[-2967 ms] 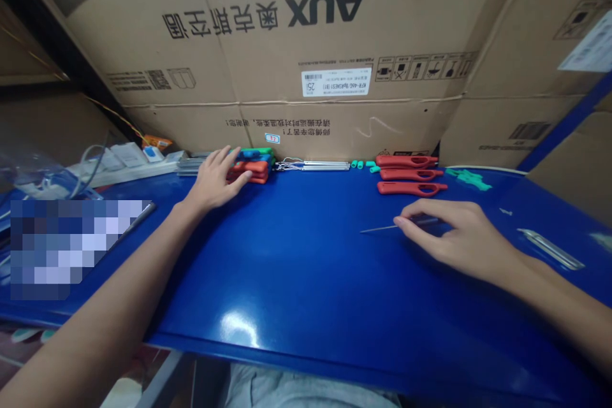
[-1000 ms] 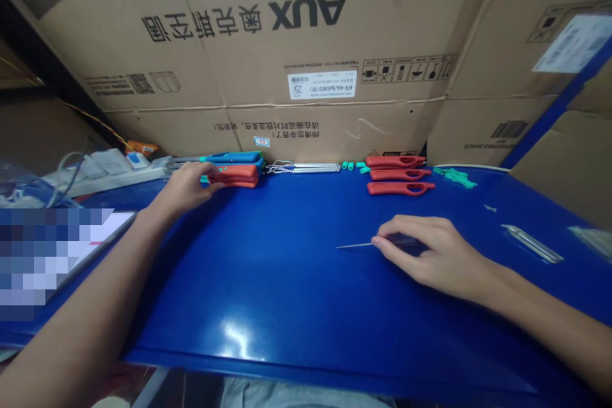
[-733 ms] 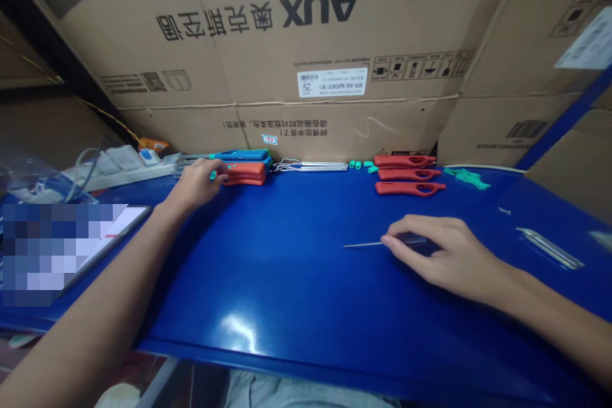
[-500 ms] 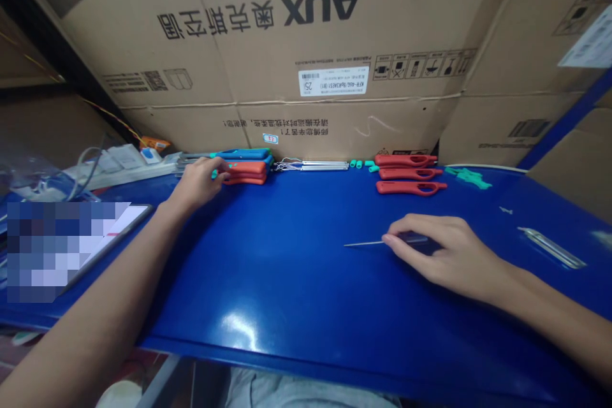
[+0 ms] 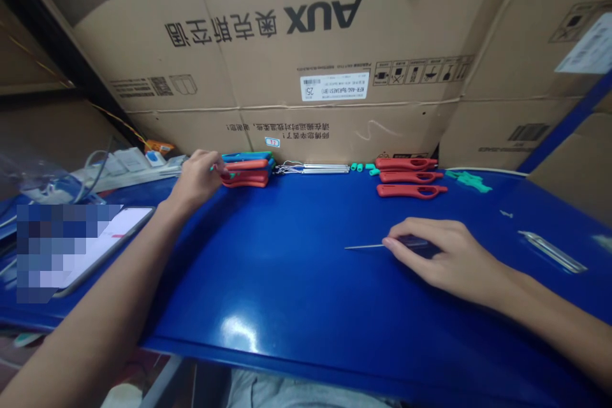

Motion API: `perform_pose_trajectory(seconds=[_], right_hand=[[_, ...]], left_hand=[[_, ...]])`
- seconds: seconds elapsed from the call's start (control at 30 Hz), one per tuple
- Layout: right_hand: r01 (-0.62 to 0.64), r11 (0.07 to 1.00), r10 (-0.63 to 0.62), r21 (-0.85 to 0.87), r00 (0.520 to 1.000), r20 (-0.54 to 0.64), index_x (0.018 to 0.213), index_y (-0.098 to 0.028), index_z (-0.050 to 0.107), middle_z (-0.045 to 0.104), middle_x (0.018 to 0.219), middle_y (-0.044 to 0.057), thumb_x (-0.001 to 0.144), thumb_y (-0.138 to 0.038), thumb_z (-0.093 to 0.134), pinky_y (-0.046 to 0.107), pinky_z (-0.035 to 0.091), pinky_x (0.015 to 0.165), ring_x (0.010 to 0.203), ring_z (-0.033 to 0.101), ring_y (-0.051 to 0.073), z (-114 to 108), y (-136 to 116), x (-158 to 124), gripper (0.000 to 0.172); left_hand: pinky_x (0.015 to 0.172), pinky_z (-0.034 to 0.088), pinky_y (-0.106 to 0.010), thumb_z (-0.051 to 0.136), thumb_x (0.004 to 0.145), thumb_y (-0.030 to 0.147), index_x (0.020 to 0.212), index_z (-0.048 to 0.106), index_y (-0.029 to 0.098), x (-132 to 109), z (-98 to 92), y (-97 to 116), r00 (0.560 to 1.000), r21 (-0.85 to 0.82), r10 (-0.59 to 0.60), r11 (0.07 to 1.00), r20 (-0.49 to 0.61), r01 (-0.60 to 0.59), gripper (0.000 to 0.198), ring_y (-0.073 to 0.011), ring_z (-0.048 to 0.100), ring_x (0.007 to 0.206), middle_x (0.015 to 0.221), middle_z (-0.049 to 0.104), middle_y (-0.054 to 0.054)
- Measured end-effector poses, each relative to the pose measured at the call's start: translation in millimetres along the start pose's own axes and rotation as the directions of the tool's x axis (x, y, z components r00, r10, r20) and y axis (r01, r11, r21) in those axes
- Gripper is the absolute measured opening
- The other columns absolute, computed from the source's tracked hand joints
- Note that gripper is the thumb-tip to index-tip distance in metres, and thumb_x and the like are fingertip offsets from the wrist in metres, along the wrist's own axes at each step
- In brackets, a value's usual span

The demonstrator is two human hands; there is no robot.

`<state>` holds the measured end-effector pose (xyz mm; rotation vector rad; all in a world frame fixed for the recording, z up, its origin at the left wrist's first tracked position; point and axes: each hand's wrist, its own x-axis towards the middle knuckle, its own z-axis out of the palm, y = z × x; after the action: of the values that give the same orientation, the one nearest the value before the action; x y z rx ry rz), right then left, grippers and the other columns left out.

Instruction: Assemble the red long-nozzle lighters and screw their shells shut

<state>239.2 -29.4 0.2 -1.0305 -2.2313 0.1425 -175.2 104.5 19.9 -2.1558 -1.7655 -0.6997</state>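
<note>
At the back left, my left hand pinches the near end of a red lighter handle, which sits a little above another red handle in the stack. Blue lighter handles lie just behind them. My fingertips are partly hidden from view. Over the right half of the table, my right hand is closed with thumb and fingers on a thin metal rod, its bare tip pointing left. The rod's other end is mostly covered by the hand.
Along the back lie metal tubes with white wires, small green caps, three red lighter handles and green parts. Silver tubes rest at right. A tablet and power strip are at left. Cardboard walls the back.
My left hand has shifted slightly left and up, and the top red lighter handle has risen from the one below. My right hand stays almost still with the rod.
</note>
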Motion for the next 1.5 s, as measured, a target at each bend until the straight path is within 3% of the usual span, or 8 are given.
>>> perform_pose_trajectory(seconds=[0.2, 0.47, 0.6, 0.73, 0.97, 1.23, 1.37, 1.5], right_hand=[[0.001, 1.000, -0.001, 0.006, 1.000, 0.003, 0.083, -0.020, 0.064, 0.070, 0.077, -0.001, 0.091, -0.023, 0.056, 0.021, 0.049, 0.062, 0.066, 0.066, 0.011, 1.2, 3.1, -1.8, 0.012], [0.017, 1.000, -0.017, -0.008, 1.000, -0.006, 0.083, -0.020, 0.064, 0.069, 0.076, -0.002, 0.091, -0.022, 0.057, 0.021, 0.048, 0.062, 0.066, 0.065, 0.010, 2.4, 3.2, -1.8, 0.011], [0.008, 1.000, -0.008, -0.003, 1.000, 0.001, 0.083, -0.020, 0.064, 0.070, 0.077, -0.003, 0.091, -0.022, 0.057, 0.020, 0.048, 0.062, 0.066, 0.065, 0.009, 2.0, 2.5, -0.8, 0.010], [0.006, 1.000, -0.006, 0.001, 1.000, 0.001, 0.084, -0.020, 0.064, 0.070, 0.077, -0.002, 0.091, -0.021, 0.057, 0.020, 0.048, 0.062, 0.066, 0.065, 0.009, 2.0, 2.1, -0.2, 0.010], [0.006, 1.000, -0.006, 0.006, 1.000, 0.000, 0.083, -0.020, 0.064, 0.070, 0.077, -0.002, 0.090, -0.021, 0.057, 0.019, 0.049, 0.062, 0.066, 0.065, 0.009, 2.3, 1.8, -1.1, 0.010], [0.001, 1.000, -0.001, -0.001, 1.000, 0.006, 0.083, -0.020, 0.064, 0.070, 0.077, -0.003, 0.090, -0.022, 0.057, 0.019, 0.049, 0.063, 0.066, 0.065, 0.009, 2.8, 1.2, 0.7, 0.010], [0.003, 1.000, -0.003, -0.003, 1.000, 0.011, 0.083, -0.021, 0.064, 0.070, 0.078, -0.003, 0.090, -0.022, 0.057, 0.019, 0.049, 0.063, 0.066, 0.065, 0.009, 2.7, 2.1, 0.0, 0.010], [0.012, 1.000, -0.011, -0.027, 1.000, 0.019, 0.084, -0.021, 0.064, 0.070, 0.078, -0.002, 0.091, -0.023, 0.056, 0.021, 0.049, 0.063, 0.068, 0.066, 0.010, 3.6, 4.0, -1.5, 0.011]], left_hand=[[0.070, 0.043, -0.027, 0.050, 0.068, 0.012, 0.065, 0.053, 0.019, -8.3, -22.7, 18.3, 0.978, -0.055, 0.087, 0.995, 0.192, -0.078, 0.009, -0.0184, 0.060, 0.074, 0.078, 0.068, -0.004], [0.064, 0.042, -0.026, 0.065, 0.065, 0.025, 0.065, 0.060, 0.018, -8.4, -2.5, 22.6, 0.891, -0.145, 0.119, 0.988, 0.438, -0.061, 0.009, -0.0186, 0.063, 0.070, 0.070, 0.072, -0.002], [0.065, 0.043, -0.028, 0.069, 0.063, 0.039, 0.072, 0.065, 0.018, -7.5, -2.5, 10.6, 0.911, -0.124, 0.079, 0.992, 0.404, -0.031, 0.023, -0.0209, 0.064, 0.073, 0.076, 0.072, -0.004], [0.074, 0.045, -0.031, 0.055, 0.076, 0.052, 0.086, 0.068, 0.016, -8.0, -1.8, -2.5, 0.967, -0.062, 0.006, 0.998, 0.255, 0.010, 0.039, -0.0241, 0.065, 0.085, 0.091, 0.072, -0.008], [0.090, 0.044, -0.038, 0.050, 0.080, 0.042, 0.090, 0.071, 0.017, -5.2, 21.5, -23.8, 0.985, 0.071, 0.026, 0.997, 0.173, -0.039, 0.035, -0.0281, 0.062, 0.097, 0.098, 0.071, -0.012], [0.092, 0.043, -0.041, 0.049, 0.085, 0.039, 0.085, 0.073, 0.019, -3.6, 34.2, -33.4, 0.990, 0.140, 0.030, 0.989, 0.136, -0.049, 0.031, -0.0288, 0.057, 0.104, 0.103, 0.067, -0.012], [0.093, 0.043, -0.043, 0.048, 0.085, 0.030, 0.084, 0.073, 0.015, -1.5, 24.3, -25.0, 0.994, 0.130, 0.039, 0.990, 0.103, -0.052, 0.030, -0.0298, 0.055, 0.104, 0.105, 0.065, -0.015], [0.093, 0.042, -0.044, 0.053, 0.082, 0.032, 0.078, 0.073, 0.017, -0.3, -2.7, -4.4, 0.982, 0.059, 0.125, 0.989, 0.140, -0.135, 0.025, -0.0290, 0.056, 0.102, 0.099, 0.066, -0.012]])
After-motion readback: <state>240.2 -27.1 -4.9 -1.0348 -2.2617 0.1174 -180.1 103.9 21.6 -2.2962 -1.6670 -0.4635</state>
